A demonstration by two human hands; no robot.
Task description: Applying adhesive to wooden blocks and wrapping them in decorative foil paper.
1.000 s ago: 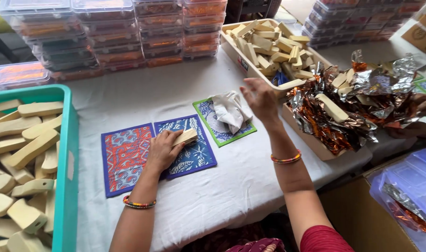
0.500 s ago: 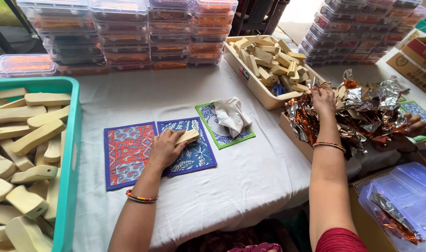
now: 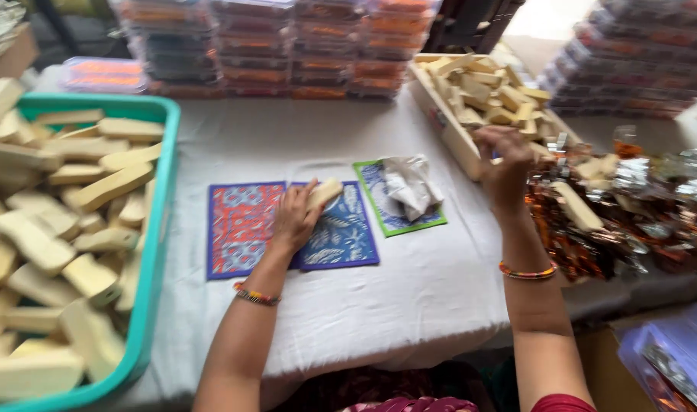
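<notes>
Nearest the camera, two bare forearms with beaded bangles reach out over the white-clothed bench [image 3: 379, 297]. At the near left sits a teal plastic crate [image 3: 154, 252] heaped with pale wooden blocks. The left hand [image 3: 295, 217] rests on a blue leaf-printed cloth mat [image 3: 341, 240], its grip closed around a small pale wooden block [image 3: 324, 191] that lies on the mat; a red and blue patterned cloth mat [image 3: 241, 225] lies just beside it, touching on the left. A little farther right, a crumpled white cloth [image 3: 409, 183] sits on a green-edged blue mat [image 3: 394, 214]. The right hand [image 3: 505, 164] is raised above the edge of a pile of crinkled silver and orange foil wrappers [image 3: 631, 206]; the view is blurred, so its fingers look curled, but I cannot tell whether it holds anything. Beyond it stands a cream tray of short wooden blocks [image 3: 478, 88]. Farthest back, stacks of clear lidded plastic boxes [image 3: 287, 46] with orange contents line the bench.
</notes>
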